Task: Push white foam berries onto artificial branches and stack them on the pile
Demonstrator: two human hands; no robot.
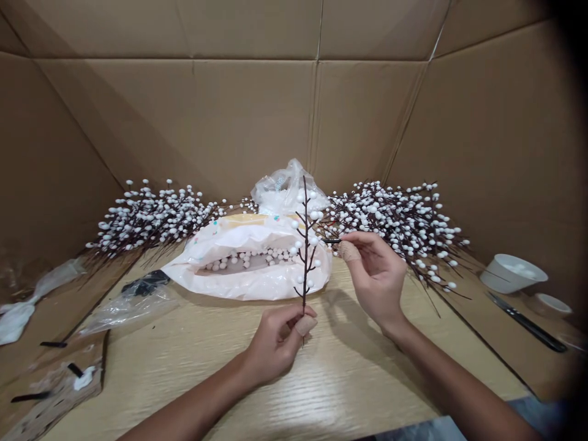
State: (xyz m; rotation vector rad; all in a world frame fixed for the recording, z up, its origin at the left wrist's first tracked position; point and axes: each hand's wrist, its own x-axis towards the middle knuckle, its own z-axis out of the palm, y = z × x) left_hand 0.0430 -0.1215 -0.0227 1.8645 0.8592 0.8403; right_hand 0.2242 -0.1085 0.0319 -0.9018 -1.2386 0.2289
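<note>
My left hand (280, 343) pinches the lower end of a dark brown artificial berry stem (305, 245), held upright over the table. The stem bears several white balls on its short side twigs, while other twigs are bare. To its right, my right hand (376, 275) is closed on a thin dark stick (332, 241) that points left toward the stem; its exact kind is unclear. Tape-like wraps cover both thumbs. Behind the stem lies an open white plastic bag (248, 288) with many small white berries (257, 258) inside.
Piles of white-berried stems lie at the back left (156, 214) and back right (390, 220). A clear bag (289, 190) sits between them. On the right are a white tub (512, 274) and a dark-handled knife (528, 323). Cardboard walls (248, 116) enclose the table (160, 367).
</note>
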